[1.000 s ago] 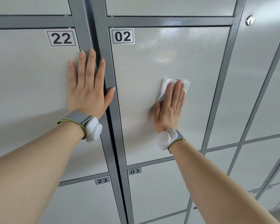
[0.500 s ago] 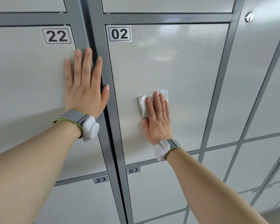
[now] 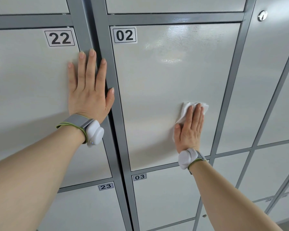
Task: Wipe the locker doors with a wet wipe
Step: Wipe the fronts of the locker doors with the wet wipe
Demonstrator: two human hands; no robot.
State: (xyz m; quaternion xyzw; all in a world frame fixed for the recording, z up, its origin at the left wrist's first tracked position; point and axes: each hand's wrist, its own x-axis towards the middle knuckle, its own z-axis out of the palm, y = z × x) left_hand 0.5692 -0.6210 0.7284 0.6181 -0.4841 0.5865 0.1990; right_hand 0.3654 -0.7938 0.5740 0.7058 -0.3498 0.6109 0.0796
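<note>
Currently the right hand, fingers straight, presses the wet wipe flat against the lower right of door 02, whose upper part glistens, seemingly already wiped. The left hand rests open-fingered on door 22. Door 03 and door 23 likely await wiping.

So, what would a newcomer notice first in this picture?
The right hand presses a white wet wipe flat on the lower right of door 02. The left hand rests flat on door 22, at its right edge.
</note>
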